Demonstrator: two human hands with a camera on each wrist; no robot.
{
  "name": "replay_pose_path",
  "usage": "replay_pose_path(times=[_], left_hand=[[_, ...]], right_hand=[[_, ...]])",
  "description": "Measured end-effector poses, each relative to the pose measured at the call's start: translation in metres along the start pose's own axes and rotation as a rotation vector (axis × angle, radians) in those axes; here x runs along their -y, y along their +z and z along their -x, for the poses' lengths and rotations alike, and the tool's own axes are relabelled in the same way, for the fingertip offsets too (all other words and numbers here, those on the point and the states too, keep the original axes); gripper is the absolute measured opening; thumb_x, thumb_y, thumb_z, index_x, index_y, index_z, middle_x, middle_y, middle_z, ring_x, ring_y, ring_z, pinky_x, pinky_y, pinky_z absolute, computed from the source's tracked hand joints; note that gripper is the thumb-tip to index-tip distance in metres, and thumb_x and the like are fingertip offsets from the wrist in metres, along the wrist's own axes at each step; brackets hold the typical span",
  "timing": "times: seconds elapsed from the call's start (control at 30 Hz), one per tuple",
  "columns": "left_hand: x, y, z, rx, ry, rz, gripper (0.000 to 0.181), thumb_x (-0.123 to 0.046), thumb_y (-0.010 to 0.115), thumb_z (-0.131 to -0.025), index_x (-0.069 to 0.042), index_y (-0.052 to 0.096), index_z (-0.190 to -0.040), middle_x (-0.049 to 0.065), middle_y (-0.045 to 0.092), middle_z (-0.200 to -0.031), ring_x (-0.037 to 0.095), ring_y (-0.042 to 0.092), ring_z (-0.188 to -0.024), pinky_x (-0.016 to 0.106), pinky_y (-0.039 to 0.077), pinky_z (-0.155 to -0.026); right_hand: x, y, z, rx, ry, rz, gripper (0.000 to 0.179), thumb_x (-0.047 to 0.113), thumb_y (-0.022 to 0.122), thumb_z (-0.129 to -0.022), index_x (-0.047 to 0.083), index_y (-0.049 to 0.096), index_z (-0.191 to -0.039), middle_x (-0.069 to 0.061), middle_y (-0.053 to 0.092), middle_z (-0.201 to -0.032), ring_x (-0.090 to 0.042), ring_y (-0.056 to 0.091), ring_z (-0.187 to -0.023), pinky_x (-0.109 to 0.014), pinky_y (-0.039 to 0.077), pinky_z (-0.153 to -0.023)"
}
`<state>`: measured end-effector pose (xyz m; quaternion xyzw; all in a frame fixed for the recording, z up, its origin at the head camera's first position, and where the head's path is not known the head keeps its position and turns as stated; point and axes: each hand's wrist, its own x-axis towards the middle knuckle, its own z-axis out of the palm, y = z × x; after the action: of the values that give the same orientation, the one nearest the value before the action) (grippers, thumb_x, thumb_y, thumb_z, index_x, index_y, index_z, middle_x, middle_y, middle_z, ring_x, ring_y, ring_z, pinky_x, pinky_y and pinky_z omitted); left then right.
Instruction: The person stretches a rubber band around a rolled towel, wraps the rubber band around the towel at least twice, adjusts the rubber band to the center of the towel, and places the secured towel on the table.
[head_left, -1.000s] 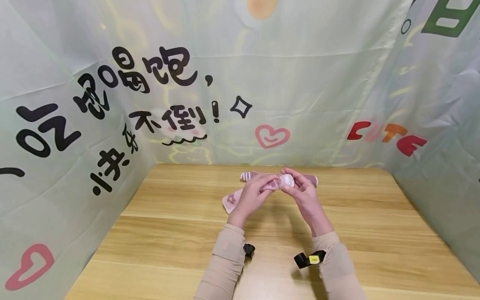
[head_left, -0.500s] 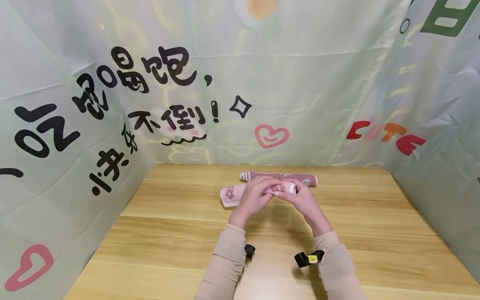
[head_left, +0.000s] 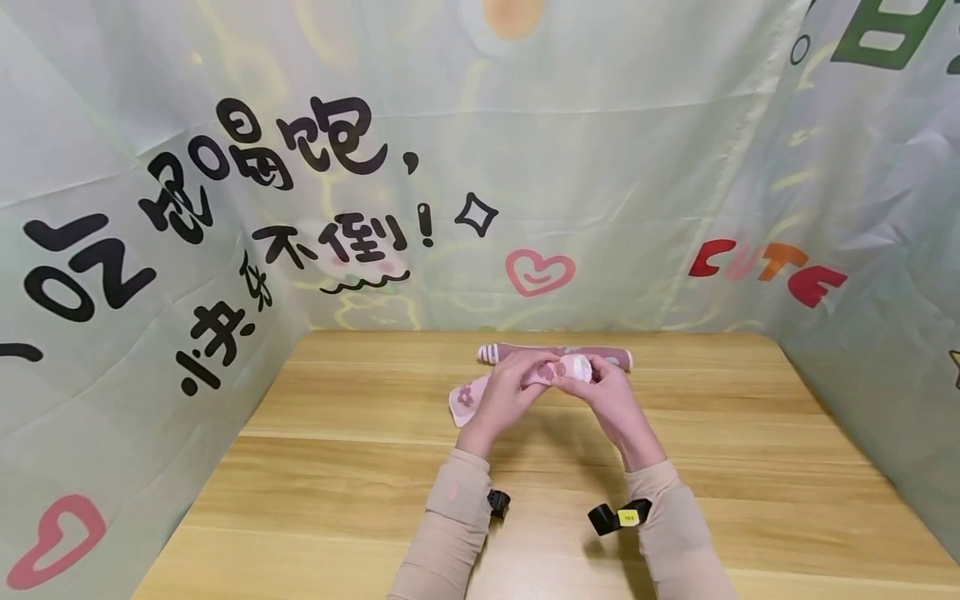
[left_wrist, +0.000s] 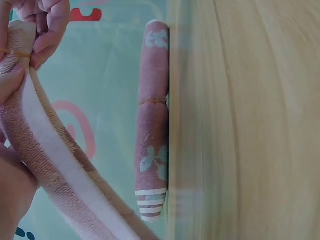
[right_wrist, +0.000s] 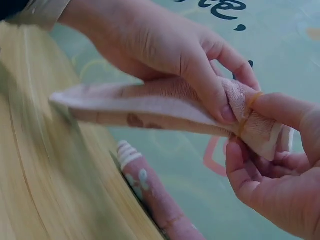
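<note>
Above the far part of the table, my left hand [head_left: 504,396] grips a light pink rolled towel [head_left: 465,402], printed with darker flowers. An orange rubber band [right_wrist: 242,128] circles the towel near its right end, where the cloth is squeezed narrow. My right hand [head_left: 617,408] pinches the rubber band at this end, thumb and fingers on either side of it, shown in the right wrist view. Out past the left hand sticks the towel's long loose end, angled down to the left. Behind both hands lies a mauve rolled towel [left_wrist: 152,120], with a band round its middle.
The wooden table [head_left: 337,492] runs back to a pale green printed cloth [head_left: 600,192] hanging at the rear and sides. Close behind the hands, the mauve towel lies along the table's far edge.
The hands first lowered the pink towel to nearly level, then raised its right end again. The right fingers, spread around that end earlier, have closed in near the band. The mauve towel stayed put.
</note>
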<state>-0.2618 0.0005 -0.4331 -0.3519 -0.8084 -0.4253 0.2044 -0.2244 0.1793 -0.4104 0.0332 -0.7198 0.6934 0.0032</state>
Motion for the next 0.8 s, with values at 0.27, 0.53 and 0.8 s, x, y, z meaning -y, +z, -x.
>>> replay_pose_path(times=[0.27,0.53,0.8], left_hand=[[-0.003,-0.009,0.001,-0.048,-0.054,-0.055,0.039,-0.015,0.074,-0.085,-0.015,0.065,-0.123,0.005,0.069,-0.121,0.019,0.064,-0.112,0.031,0.05,-0.1],[-0.012,-0.02,-0.004,-0.169,-0.034,-0.13,0.039,-0.023,0.077,-0.083,-0.014,0.065,-0.119,0.004,0.072,-0.114,0.019,0.067,-0.105,0.034,0.052,-0.095],[-0.027,-0.031,-0.007,-0.249,-0.014,-0.143,0.041,-0.021,0.078,-0.082,-0.012,0.064,-0.119,0.005,0.071,-0.107,0.019,0.064,-0.097,0.037,0.052,-0.085]], right_hand=[[-0.001,-0.003,0.001,0.123,0.03,-0.36,0.028,-0.003,0.06,-0.092,0.014,0.054,-0.114,0.006,0.058,-0.099,-0.006,0.059,-0.089,-0.021,0.052,-0.08],[-0.002,-0.007,0.002,0.151,-0.001,-0.395,0.028,-0.005,0.056,-0.093,0.019,0.057,-0.106,0.004,0.059,-0.098,-0.007,0.063,-0.088,-0.02,0.054,-0.08],[-0.008,-0.006,-0.002,0.193,-0.096,-0.062,0.033,0.0,0.061,-0.091,0.001,0.054,-0.124,0.004,0.061,-0.106,-0.011,0.059,-0.1,-0.019,0.052,-0.083]])
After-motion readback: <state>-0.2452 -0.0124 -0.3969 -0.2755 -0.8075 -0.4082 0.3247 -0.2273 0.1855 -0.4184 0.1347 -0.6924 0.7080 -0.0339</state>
